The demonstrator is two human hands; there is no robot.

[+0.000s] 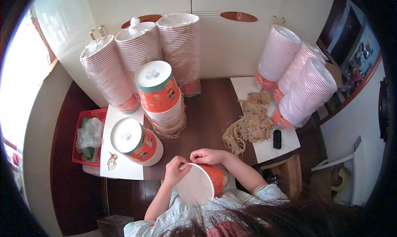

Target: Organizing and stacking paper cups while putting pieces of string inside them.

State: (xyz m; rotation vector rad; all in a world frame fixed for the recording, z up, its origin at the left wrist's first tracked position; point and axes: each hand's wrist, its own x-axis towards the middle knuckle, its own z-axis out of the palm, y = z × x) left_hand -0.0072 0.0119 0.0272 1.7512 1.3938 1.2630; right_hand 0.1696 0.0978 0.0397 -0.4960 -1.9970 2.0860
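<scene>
An orange paper bucket (219,180) lies tilted in my lap, its white open mouth facing left and toward me. My left hand (177,170) pinches its rim at the upper left, thumb inside. Right beside it, my right hand (208,156) has its fingers closed together at the top of the rim; anything between them is too small to make out. Another bucket (147,148) stands upside down on the table to the left. Behind it is an upside-down bucket stack (159,94) with twine cords (169,129) hanging around its lower part.
Plastic-wrapped bucket stacks stand at the back left (178,46) and back right (306,92). A heap of tan twine (254,119) lies right of centre, near a small black object (277,139). A red basket (78,133) holds plastic bags. A small cord coil (112,160) lies near the left edge.
</scene>
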